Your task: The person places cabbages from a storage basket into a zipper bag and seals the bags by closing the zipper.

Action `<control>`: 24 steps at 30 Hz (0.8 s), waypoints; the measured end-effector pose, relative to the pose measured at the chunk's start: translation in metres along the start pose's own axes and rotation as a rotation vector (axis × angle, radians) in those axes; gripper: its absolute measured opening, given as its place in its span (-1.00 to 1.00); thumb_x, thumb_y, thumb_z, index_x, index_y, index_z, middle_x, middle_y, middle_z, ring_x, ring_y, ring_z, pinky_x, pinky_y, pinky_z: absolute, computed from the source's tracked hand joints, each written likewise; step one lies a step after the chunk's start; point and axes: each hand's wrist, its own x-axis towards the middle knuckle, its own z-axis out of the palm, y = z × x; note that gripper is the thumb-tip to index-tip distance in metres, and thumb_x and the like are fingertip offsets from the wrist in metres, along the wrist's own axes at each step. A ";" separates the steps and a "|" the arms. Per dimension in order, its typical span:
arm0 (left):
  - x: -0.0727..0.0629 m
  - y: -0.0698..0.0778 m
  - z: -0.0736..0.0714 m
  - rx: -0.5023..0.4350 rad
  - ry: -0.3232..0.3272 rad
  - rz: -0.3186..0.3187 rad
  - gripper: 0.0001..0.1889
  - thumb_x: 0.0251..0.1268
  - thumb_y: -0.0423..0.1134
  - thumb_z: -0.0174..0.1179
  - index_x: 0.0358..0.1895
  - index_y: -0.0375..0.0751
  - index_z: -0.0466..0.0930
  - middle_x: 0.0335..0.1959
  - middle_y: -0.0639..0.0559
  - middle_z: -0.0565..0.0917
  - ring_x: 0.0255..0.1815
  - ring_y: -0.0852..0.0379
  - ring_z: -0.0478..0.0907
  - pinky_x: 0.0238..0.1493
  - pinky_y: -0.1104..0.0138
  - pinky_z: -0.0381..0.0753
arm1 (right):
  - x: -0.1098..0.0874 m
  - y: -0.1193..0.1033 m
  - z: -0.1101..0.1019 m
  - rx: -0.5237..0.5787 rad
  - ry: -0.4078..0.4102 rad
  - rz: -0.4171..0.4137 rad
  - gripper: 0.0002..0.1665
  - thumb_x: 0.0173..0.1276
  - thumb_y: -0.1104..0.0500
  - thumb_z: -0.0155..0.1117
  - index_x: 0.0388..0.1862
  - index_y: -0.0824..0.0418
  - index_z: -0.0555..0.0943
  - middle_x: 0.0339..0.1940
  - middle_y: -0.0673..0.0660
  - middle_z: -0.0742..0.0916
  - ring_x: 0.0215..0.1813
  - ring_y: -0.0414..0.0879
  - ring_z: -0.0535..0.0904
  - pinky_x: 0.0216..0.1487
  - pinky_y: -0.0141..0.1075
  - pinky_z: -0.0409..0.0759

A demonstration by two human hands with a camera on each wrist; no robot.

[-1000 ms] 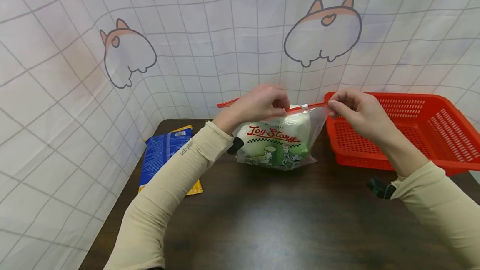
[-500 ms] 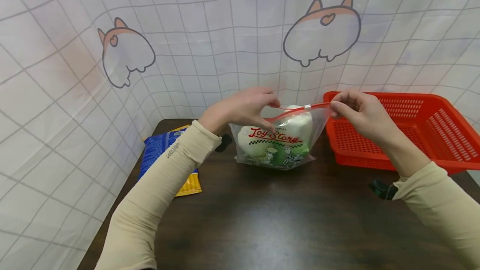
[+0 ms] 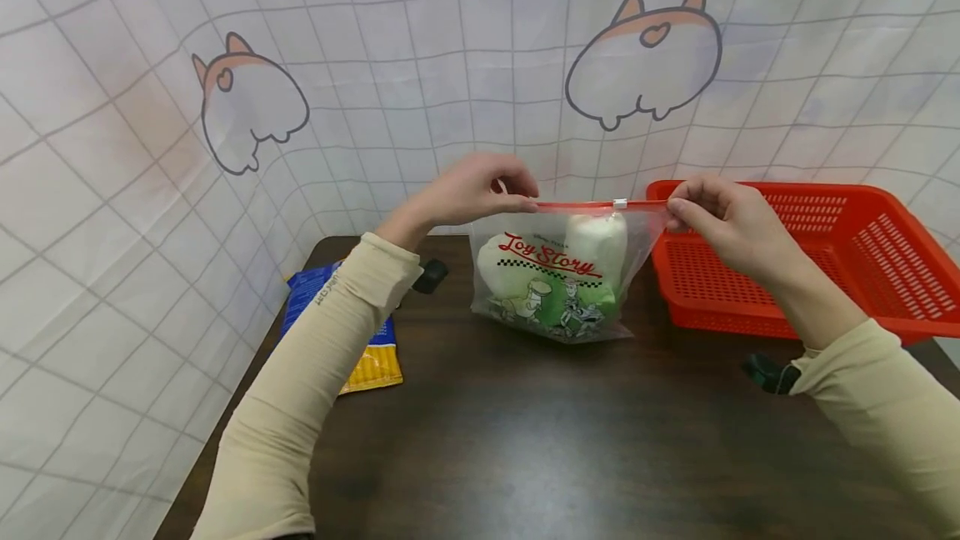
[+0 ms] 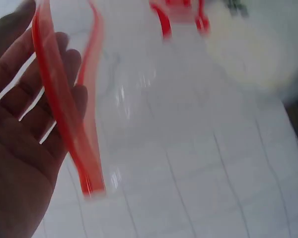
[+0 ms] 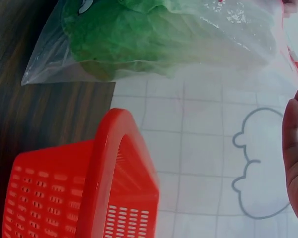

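A clear slider zip bag (image 3: 555,269) printed "Toy Story" stands on the dark table, with pale rounded contents and a green, crinkled-looking mass (image 5: 129,44) inside. Along its top runs a red zip strip (image 3: 573,206); the white slider (image 3: 620,203) sits nearer the right end. My left hand (image 3: 476,186) holds the strip's left part between thumb and fingers. In the left wrist view two red strips (image 4: 57,99) stand apart and meet at the end, with fingers behind one. My right hand (image 3: 727,223) pinches the bag's top right corner.
A red perforated basket (image 3: 750,319) stands right of the bag, beneath my right hand. On the left, partly behind my left forearm, lies a blue and yellow packet (image 3: 378,365). Behind the table hangs a white grid-patterned cloth (image 3: 375,65).
My left hand has moved left along the bag's top, spreading and then closing on the strip. The strip now looks straighter, with the bag front flatter. My right hand has stayed at its corner.
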 end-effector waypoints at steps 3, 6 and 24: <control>-0.006 -0.012 -0.010 0.025 0.053 0.014 -0.73 0.28 -0.14 0.33 -0.06 -0.20 0.66 -0.10 0.03 0.67 -0.04 0.14 0.53 0.06 0.25 0.47 | 0.000 0.003 -0.002 0.008 -0.003 -0.002 -0.78 0.46 0.10 0.20 -0.08 0.23 0.56 -0.32 0.16 0.67 -0.26 -0.15 0.61 -0.15 -0.57 0.54; -0.014 -0.028 -0.018 0.023 0.107 -0.010 -0.71 0.24 -0.15 0.37 -0.04 -0.20 0.67 -0.08 0.02 0.64 -0.01 0.10 0.49 0.07 0.21 0.45 | 0.001 0.006 -0.003 0.012 -0.009 0.000 -0.77 0.45 0.09 0.20 -0.07 0.23 0.56 -0.31 0.15 0.67 -0.25 -0.15 0.62 -0.15 -0.56 0.55; -0.033 -0.054 -0.007 -0.275 0.226 -0.160 -0.80 0.34 -0.25 0.26 -0.05 -0.22 0.69 -0.26 -0.03 0.72 -0.26 0.01 0.66 -0.19 0.26 0.64 | 0.001 0.006 -0.008 -0.143 -0.020 -0.059 -0.77 0.39 0.07 0.29 -0.04 0.12 0.66 -0.26 0.10 0.72 -0.29 -0.23 0.61 -0.23 -0.61 0.51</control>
